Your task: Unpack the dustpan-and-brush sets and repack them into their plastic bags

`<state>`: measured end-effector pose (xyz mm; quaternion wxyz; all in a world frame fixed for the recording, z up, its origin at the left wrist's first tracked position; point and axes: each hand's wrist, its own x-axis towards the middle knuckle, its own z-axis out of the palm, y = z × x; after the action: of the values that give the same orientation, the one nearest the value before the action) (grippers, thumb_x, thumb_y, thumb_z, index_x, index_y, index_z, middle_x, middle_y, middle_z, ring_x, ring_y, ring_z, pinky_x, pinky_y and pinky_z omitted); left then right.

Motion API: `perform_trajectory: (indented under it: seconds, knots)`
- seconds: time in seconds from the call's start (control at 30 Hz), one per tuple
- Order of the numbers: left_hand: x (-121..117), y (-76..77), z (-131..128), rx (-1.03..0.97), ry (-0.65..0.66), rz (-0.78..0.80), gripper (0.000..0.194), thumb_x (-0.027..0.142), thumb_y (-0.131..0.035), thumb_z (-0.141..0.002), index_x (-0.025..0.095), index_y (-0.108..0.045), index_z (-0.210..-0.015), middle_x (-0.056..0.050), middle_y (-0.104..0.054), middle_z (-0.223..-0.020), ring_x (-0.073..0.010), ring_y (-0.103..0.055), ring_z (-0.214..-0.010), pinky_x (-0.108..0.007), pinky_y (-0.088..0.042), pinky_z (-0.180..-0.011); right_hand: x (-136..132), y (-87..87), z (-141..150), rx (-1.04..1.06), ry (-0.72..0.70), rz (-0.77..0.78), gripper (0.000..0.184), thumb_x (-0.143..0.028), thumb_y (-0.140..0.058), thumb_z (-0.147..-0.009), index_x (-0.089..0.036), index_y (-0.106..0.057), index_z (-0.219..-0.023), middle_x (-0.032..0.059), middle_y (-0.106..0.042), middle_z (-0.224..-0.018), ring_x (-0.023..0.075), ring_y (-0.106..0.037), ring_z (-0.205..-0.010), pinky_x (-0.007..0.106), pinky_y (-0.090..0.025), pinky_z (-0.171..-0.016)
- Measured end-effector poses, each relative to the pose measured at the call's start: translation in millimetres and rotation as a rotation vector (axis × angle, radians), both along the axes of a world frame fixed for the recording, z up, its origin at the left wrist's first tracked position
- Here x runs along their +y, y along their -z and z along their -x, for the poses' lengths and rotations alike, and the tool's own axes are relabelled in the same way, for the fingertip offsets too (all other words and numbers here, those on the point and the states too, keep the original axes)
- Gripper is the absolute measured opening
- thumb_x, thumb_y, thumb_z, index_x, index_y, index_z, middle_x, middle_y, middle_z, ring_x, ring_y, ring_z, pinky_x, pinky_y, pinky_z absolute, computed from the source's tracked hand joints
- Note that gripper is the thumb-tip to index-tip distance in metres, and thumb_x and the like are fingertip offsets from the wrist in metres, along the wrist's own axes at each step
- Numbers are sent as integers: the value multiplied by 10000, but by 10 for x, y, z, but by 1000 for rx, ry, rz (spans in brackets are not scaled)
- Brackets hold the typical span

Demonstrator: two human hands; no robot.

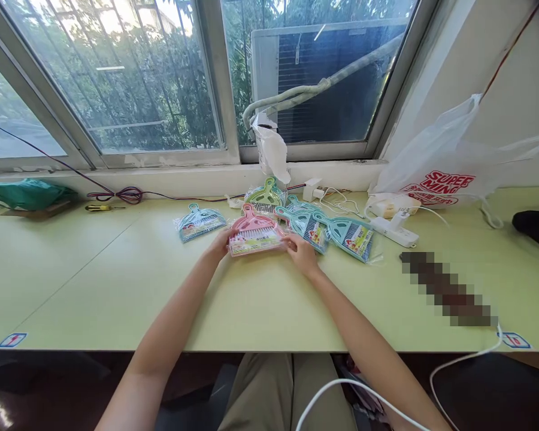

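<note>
A pink dustpan and brush set (256,233) in clear plastic wrap is between my hands near the middle of the table. My left hand (222,243) grips its left edge, with the fingers partly hidden behind it. At the right edge, my right hand (300,252) pinches the wrap with thumb and fingers. Left of it lies a wrapped blue dustpan set (200,222). Just behind is a green dustpan set (266,196). Several blue-green wrapped sets overlap to the right, among them one dustpan set (351,236) with a colourful label.
A white power strip (394,231) with cables and a white plastic bag (440,161) stand at the right. A blurred-out dark object (447,290) lies nearer me. Back left are a screwdriver (99,208), a coiled cable (129,194) and a green bag (29,194). Windows line the back.
</note>
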<state>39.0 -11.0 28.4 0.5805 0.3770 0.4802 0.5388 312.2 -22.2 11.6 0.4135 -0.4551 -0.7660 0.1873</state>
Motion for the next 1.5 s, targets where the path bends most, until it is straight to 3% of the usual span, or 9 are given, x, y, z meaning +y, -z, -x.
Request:
perform_trajectory:
  seconds: [0.2,0.43,0.6,0.8,0.9,1.0,1.13,1.33,1.5]
  knots:
    - [2,-59,22,-75,-122,-98,394,201,-631,-739,142,-622,-1128,-127,-715,-1019,-282,-683,-969,-368,-567,-799,-57,-98,-7,12,-13,-107,270,-145,-485,-847,-237,-736,-811,40,-615,-1223,185,-629,-958,337,-491,-872]
    - [-69,-134,-58,-130,-77,-161,423,256,-639,-763,174,-571,-1173,-97,-696,-1064,-233,-686,-915,-352,-566,-792,-142,-146,3,-146,1,-205,327,-111,-421,-866,-230,-715,-946,34,-692,-1048,196,-610,-1010,316,-449,-901]
    - [-97,-167,-143,-163,-95,-193,440,316,-624,-811,188,-542,-1224,-105,-662,-1175,-276,-636,-1079,-433,-531,-906,-220,-183,43,-255,4,-63,343,-148,-400,-880,-250,-702,-1006,-12,-732,-990,169,-666,-875,271,-467,-756]
    - [-166,-243,-213,-153,-56,-244,424,390,-557,-857,198,-585,-1233,-94,-667,-1190,-317,-576,-1185,-460,-503,-961,-209,-200,47,-265,102,6,289,-268,-442,-910,-244,-700,-1039,20,-733,-1054,216,-678,-948,304,-490,-785]
    - [-198,-254,-255,-153,-19,-242,426,388,-544,-865,197,-592,-1243,-94,-671,-1190,-315,-582,-1178,-453,-508,-956,-208,-184,66,-103,-19,116,296,-308,-435,-920,-224,-682,-1058,27,-749,-951,176,-699,-735,284,-517,-686]
    - [-221,-241,-308,-162,58,-264,434,368,-595,-842,196,-604,-1240,-90,-667,-1206,-313,-578,-1185,-424,-507,-964,-190,-134,118,210,-193,362,351,-423,-426,-918,-205,-612,-1121,35,-749,-935,88,-559,-382,235,-457,-428]
    - [-244,-214,-369,-180,148,-309,463,327,-649,-816,207,-595,-1261,-74,-656,-1232,-305,-558,-1213,-404,-492,-991,-131,-82,181,596,-296,612,400,-552,-546,-812,-195,-540,-991,51,-743,-913,79,-564,-369,186,-385,-330]
    - [-194,-146,-347,-206,123,-201,483,534,-463,-917,159,-658,-1152,-93,-685,-1161,-305,-561,-1208,-412,-478,-1000,-96,-131,180,815,-191,570,478,-572,-769,-575,-189,-584,-794,0,-684,-703,116,-629,-444,203,-487,-411]
    - [-57,-45,-277,-140,-52,-121,436,468,-436,-955,139,-662,-1131,-108,-695,-1140,-250,-612,-1132,-363,-507,-946,-113,-163,170,820,-180,520,473,-558,-780,-558,-180,-615,-790,-21,-637,-572,137,-625,-438,218,-486,-402]
